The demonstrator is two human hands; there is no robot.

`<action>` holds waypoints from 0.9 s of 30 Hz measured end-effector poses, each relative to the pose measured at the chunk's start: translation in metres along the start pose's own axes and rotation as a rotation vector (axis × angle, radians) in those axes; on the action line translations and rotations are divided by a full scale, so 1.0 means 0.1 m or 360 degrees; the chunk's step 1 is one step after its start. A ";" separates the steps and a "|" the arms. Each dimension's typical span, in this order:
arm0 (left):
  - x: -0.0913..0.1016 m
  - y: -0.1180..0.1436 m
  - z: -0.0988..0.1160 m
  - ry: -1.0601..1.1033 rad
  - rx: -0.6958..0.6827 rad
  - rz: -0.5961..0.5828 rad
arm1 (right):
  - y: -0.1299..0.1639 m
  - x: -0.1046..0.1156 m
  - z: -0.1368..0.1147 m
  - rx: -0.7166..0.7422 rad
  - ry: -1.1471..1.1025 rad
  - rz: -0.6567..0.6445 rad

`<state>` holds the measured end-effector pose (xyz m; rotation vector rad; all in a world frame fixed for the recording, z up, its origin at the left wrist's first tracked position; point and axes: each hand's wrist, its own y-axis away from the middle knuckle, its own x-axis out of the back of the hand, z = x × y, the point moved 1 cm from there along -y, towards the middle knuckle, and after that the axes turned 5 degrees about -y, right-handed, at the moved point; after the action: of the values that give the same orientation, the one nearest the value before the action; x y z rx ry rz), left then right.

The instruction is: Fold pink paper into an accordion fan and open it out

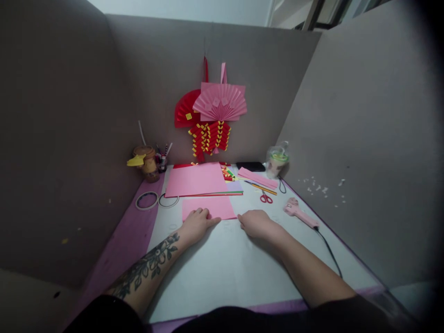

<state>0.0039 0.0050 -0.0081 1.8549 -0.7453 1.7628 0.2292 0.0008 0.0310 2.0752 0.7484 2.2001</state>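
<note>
A sheet of pink paper lies on the white table cover in front of me. My left hand rests on its lower left part, thumb stretched along the near edge and a ring on one finger. At the near right corner, my right hand has its fingers curled in and pinches the paper's edge. Just beyond lies a stack of coloured paper, with a large pink sheet on top and green and red edges showing below.
Rolls of tape lie left. Red-handled scissors, pencils and pink strips lie right, near a pink glue gun with a black cord. Drink cups stand at the back corners; paper fan decorations hang on the partition.
</note>
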 end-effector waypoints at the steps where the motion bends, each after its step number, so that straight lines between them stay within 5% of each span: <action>1: 0.00 0.00 0.00 0.0001 0.0001 0.0003 | 0.00 0.02 0.05 -0.0019 -0.0032 0.0033; 4: -0.01 0.00 -0.01 -0.0002 -0.0008 0.0013 | -0.04 0.02 0.13 -0.0034 -0.0216 0.0376; 7: -0.03 -0.01 -0.02 -0.0017 -0.0028 0.0019 | -0.13 -0.11 0.02 0.0280 -0.0467 0.0642; 10: -0.05 -0.01 -0.03 -0.0039 -0.0031 0.0016 | -0.23 -0.35 -0.19 0.0686 -0.0613 0.0489; 15: -0.02 0.00 0.00 -0.0077 -0.0028 0.0005 | -0.31 -0.63 -0.36 0.0719 -0.0653 0.0302; 20: 0.12 0.06 0.02 -0.0144 0.0065 0.0003 | -0.30 -0.61 -0.34 0.0677 -0.0608 0.0242; 27: 0.38 0.29 -0.16 -0.0219 0.0269 -0.0250 | -0.23 -0.50 -0.35 0.0682 -0.0588 0.0170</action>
<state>-0.0266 -0.0083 0.0296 2.1022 -0.4960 1.6558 0.1945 -0.0072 -0.0237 2.6694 1.1667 1.7243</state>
